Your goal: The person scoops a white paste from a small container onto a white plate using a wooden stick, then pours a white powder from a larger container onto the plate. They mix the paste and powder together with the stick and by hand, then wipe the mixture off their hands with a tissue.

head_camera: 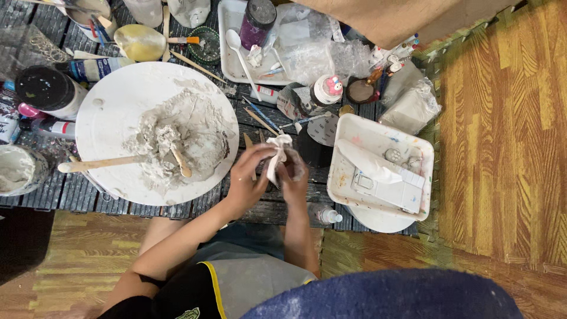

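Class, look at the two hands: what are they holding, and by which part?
Both hands, left hand and right hand, hold a crumpled white wipe between them, gripping its lower part; its top sticks out above.

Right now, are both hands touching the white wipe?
Touching. The head view shows the left hand and right hand both gripping the white wipe.

Home craft corner — paintbrushes (260, 115), clay-smeared round board (118, 106), wood-pattern floor mats (502, 147).
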